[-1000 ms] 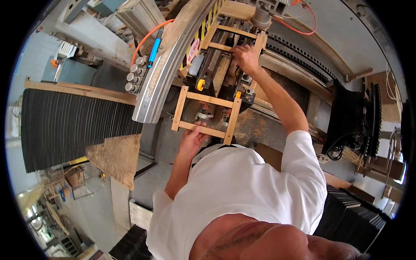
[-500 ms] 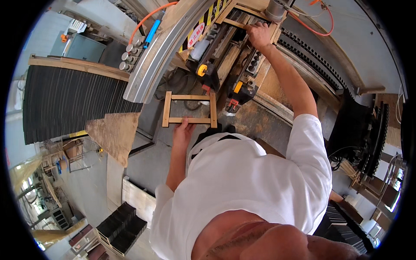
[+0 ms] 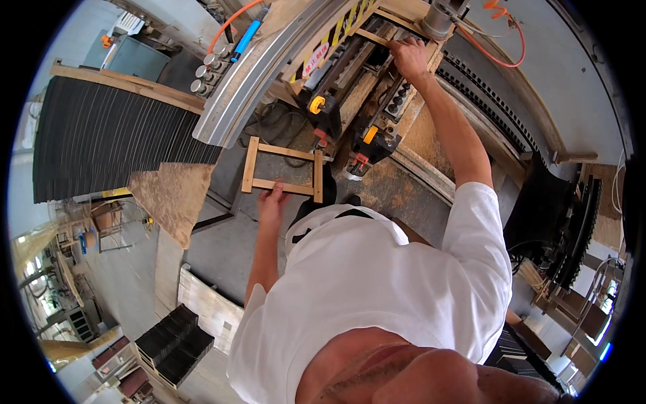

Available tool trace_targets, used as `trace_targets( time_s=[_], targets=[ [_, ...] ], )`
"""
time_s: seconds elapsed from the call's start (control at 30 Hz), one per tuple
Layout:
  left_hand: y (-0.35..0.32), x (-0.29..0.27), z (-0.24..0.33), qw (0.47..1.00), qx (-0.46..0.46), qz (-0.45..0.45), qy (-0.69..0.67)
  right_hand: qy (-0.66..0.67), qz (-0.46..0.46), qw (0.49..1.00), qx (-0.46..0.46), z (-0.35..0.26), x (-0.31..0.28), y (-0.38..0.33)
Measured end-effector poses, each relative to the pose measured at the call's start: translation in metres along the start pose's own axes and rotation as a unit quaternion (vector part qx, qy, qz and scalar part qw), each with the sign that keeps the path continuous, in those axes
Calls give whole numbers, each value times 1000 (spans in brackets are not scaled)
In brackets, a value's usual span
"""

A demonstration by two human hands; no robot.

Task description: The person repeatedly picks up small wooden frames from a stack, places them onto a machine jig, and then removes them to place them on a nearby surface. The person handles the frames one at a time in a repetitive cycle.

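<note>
Low in front of me, at my left, my left hand (image 3: pixel 272 201) grips the near rail of a small rectangular wooden frame (image 3: pixel 317 177). This frame is open in the middle, tilted a little, and apart from the machine. My right arm reaches far forward, where my right hand (image 3: pixel 409 58) is closed on the near right part of a second wooden frame (image 3: pixel 371 37). That frame lies across the rails of a woodworking machine (image 3: pixel 330 116); its right side is partly hidden by my hand. A metal cylinder (image 3: pixel 437 23) stands just beyond my right hand.
A curved metal beam (image 3: pixel 250 74) with a blue tube (image 3: pixel 247 42) runs along the machine's left. Many dark slats (image 3: pixel 111 138) are stacked farther left. Sawdust lies on the machine bed (image 3: pixel 431 145). An orange hose (image 3: pixel 519 47) hangs at the far right.
The frame in my left hand has shifted a little left and tilted, its right end lower. My right hand stays at the frame on the machine. The whole view has turned slightly.
</note>
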State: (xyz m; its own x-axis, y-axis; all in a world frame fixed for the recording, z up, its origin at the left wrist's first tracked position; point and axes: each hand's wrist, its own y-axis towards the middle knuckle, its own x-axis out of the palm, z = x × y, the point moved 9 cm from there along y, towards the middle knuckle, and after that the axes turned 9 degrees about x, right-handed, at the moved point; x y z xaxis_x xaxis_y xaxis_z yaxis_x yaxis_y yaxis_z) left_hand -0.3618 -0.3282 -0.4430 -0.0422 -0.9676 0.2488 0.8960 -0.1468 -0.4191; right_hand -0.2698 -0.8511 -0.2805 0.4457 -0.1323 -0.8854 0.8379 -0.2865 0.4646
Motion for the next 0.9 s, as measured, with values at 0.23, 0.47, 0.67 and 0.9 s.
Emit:
trace_targets(
  time_s=[0.23,0.47,0.67,0.9],
  targets=[
    [-32,-34,112,988,129,-19,82,0,5,1000,15,2,0,-3],
    [-114,-77,290,939,316,-5,138,-55,-93,992,71,-15,-15,2],
    [-151,-140,481,873,487,0,10,73,79,991,77,-61,-104,-6],
    [-62,-229,708,851,518,20,-82,376,155,912,59,-196,-179,-60]
  ],
)
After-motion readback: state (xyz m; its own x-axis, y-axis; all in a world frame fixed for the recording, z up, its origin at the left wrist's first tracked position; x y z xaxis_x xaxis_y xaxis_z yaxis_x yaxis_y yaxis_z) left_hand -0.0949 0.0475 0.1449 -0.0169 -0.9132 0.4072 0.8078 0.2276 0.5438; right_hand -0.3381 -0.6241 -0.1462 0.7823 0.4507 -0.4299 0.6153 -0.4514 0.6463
